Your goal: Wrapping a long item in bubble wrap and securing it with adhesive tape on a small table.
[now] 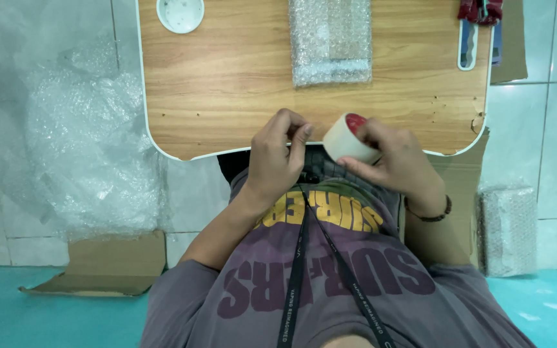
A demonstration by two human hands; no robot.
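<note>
My right hand (394,164) holds a roll of beige packing tape (345,138) with a red core, just off the near edge of the small wooden lap table (220,84). My left hand (278,158) is next to the roll, thumb and forefinger pinched together near its edge; whether they grip the tape end is too small to tell. A flat parcel wrapped in bubble wrap (330,42) lies on the table beyond both hands.
A white round cup holder (180,13) sits in the table's far left corner. A heap of bubble wrap (91,154) lies on the floor at left, over flat cardboard (107,267). Another wrapped parcel (509,225) stands at right. A slot with dark red things (479,11) is at the table's far right.
</note>
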